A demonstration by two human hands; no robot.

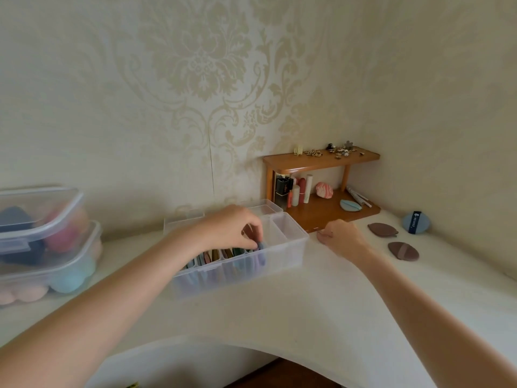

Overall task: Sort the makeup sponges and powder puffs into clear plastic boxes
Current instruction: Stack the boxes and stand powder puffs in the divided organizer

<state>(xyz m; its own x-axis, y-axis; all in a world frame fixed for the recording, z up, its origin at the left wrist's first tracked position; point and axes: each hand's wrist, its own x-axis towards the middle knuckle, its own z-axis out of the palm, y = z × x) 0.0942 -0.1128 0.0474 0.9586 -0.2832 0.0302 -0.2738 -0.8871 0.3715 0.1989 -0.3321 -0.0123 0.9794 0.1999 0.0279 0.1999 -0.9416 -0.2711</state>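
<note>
Seen from the head camera, our left hand (pixel 233 229) pinches a bluish puff (pixel 261 245) between fingertips, lowering it on edge at the end of a row of puffs (pixel 218 256) standing upright in the clear box (pixel 293 247), likely so more fit side by side. Our right hand (pixel 340 238) rests loosely curled and holding nothing on the counter (pixel 307 317), near two brown puffs (pixel 391 239) and a blue round puff (pixel 416 222) not yet sorted. Sponges fill the stacked boxes (pixel 42 239) at left.
</note>
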